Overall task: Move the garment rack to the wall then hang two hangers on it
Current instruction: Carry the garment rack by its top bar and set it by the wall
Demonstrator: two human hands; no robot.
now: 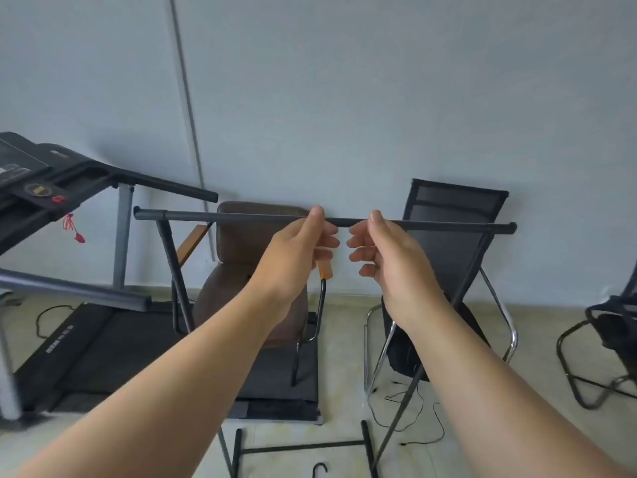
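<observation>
A treadmill (51,188) is seen at the far left, cut off by the frame edge. The garment rack (241,216) stands just before the wall (344,98), its top bar running level across the middle of the view. The left hand (296,250) is raised to the bar near its centre, the thumb laid up against the rail and the fingers curled in beneath; whether the rail is actually gripped cannot be told. A brown chair (241,270) behind the rack is largely hidden by this hand and forearm. The right hand (386,253) is held just beside the left in a mirrored pose, thumb at the bar, fingers loosely bent and apart from it. A black mesh chair (455,215) is partly covered by the rack's right leg. A dark hook (320,470) is cut off at the bottom edge.
</observation>
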